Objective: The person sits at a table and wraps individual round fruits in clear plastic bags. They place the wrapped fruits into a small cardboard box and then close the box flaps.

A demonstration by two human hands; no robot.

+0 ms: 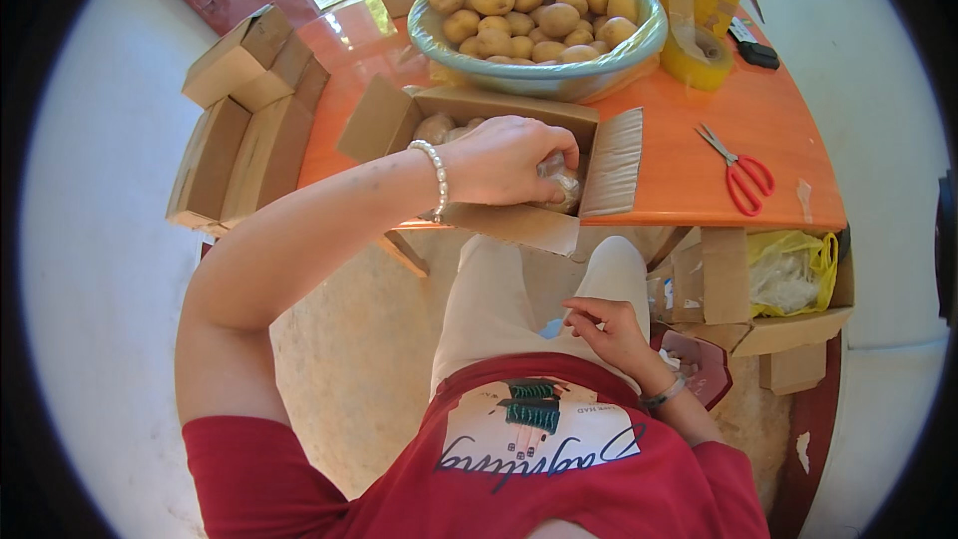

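Note:
On the table's near edge stands an open cardboard box (516,101) with its flaps folded out. My left hand (516,157), with a pearl bracelet at the wrist, reaches down into its right end. The fingers close around a potato wrapped in clear plastic (560,187), low against that end. More wrapped potatoes (438,127) show in the left part of the box; my hand and forearm cover the middle. Above my lap, my right hand (610,329) is empty, its fingers loosely bent and a bangle on the wrist.
Behind the box, a plastic-lined basin (539,71) is heaped with potatoes (524,7). Red-handled scissors (741,172), a wide tape roll (696,64) and a black object (757,54) lie right. Cardboard boxes (247,120) are stacked left. A box with a yellow bag (793,277) stands below right.

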